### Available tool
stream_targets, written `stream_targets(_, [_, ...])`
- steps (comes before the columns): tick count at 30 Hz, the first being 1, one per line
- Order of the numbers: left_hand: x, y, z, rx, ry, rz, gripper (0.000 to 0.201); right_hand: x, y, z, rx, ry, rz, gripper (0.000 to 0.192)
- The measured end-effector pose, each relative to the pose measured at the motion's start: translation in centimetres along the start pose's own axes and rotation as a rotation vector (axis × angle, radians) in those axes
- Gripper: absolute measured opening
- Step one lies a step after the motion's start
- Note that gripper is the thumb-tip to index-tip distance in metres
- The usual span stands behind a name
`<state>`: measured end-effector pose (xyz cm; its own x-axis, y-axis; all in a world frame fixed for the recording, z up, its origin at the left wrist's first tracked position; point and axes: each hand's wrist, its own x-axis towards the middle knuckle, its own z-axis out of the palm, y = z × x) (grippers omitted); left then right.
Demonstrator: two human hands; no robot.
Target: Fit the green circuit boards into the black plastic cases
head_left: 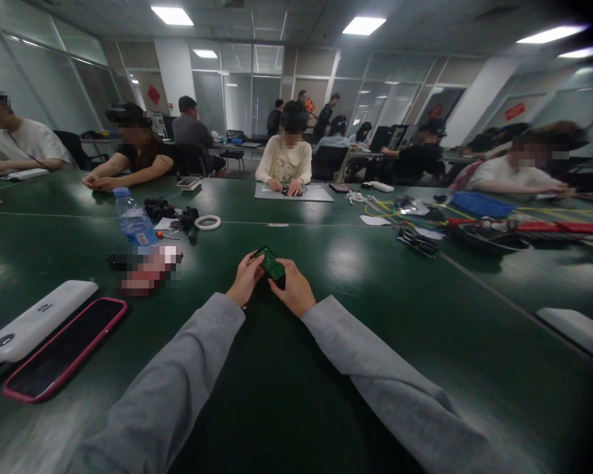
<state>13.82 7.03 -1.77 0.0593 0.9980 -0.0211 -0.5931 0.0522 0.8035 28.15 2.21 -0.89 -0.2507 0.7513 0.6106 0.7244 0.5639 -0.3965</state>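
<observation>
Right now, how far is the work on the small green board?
Done: nothing visible shows a finished step. In hand: the left hand and right hand both hold the green circuit board above the green table. Left: unclear; the black parts and white ring lie untouched, farther away.

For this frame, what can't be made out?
Head view only:
- Green board: too small for detail; fingers of the left hand and right hand cover its edges.
- Item beside the bottle: pixelated.
- Phone: screen dark.
- White slab: cut by the right edge.
- Far-right corners: dark, blurred.
</observation>
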Motion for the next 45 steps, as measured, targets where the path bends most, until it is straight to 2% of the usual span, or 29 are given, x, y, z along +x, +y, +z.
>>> stream_targets(12, [-0.4,0.3,0.2,-0.033,-0.005,0.001,0.031,0.0,-0.3,-0.4,-0.106,-0.019,0.012,0.040])
stream_targets(21, [0.0,0.1,0.0,0.001,0.008,0.027,0.031,-0.2,0.0,0.0,-0.096,-0.019,0.008,0.039])
stream_targets(31, [0.1,0.1,0.0,0.032,0.001,-0.006,0.032,-0.1,0.2,0.0,-0.081,-0.035,0.062,0.039])
stream_targets(45, [0.5,-0.2,-0.3,0.004,0.030,-0.006,0.034,-0.1,0.7,0.4,-0.014,-0.065,0.040,0.049])
